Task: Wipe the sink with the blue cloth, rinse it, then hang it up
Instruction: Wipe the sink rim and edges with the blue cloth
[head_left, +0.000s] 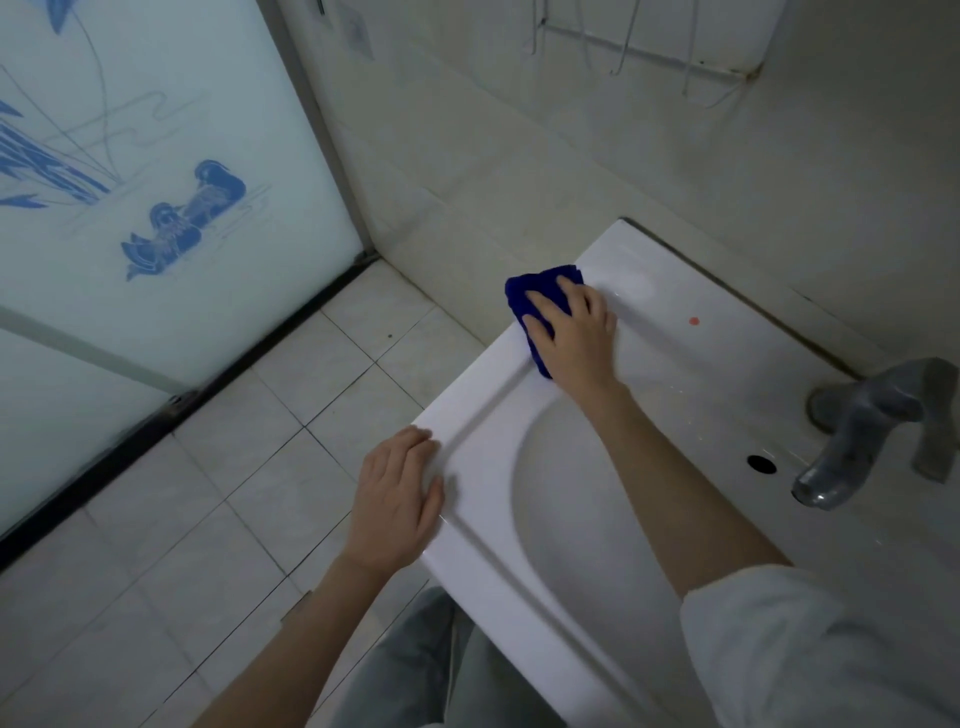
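Only at the wiping stage, guessing, up at the far corner of the sink (649, 364). Bracing with left hand (397, 499) flat and open on the near rim, pushing with right hand (571, 332), fingers straight, on the blue cloth (524, 293) there. Yet to reach the pink spot (693, 321), then rinse and hang up

The right hand (569, 332) lies flat, fingers straight and a bit spread. It presses down on the folded dark blue cloth (537, 288) at the left edge of the shiny white sink (493, 587). Its arm is stretched out long, with a white sleeve (810, 649) on the upper arm. The left hand (397, 499) rests flat, palm down, on the sink's front edge by the front left corner. Its arm is bare.
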